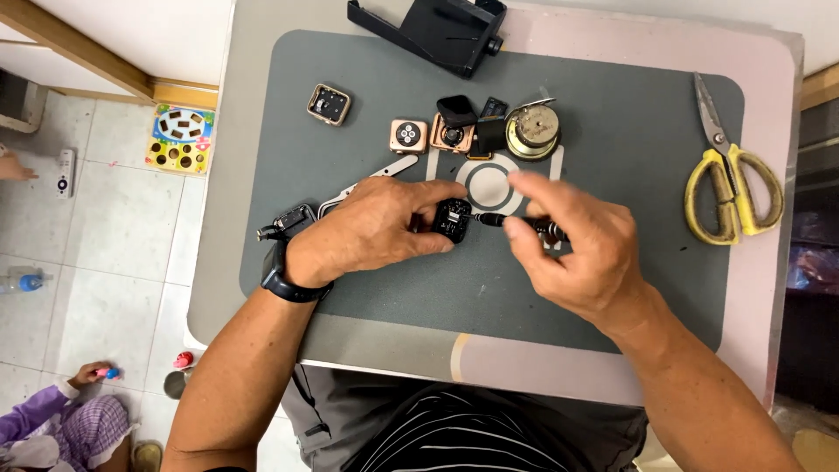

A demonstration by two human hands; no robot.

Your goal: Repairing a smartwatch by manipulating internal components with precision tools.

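My left hand grips a small black watch body just above the grey mat. My right hand holds a thin black screwdriver sideways, its tip touching the right edge of the watch body. A dark band sits on my left wrist. Silver tweezers lie just behind my left hand, partly hidden by it.
Behind the hands lie a rose-gold watch case, a second case with a black strap piece, a square part and a round brass mechanism. Yellow-handled scissors lie right. A black stand sits at the back. A child sits on the floor, lower left.
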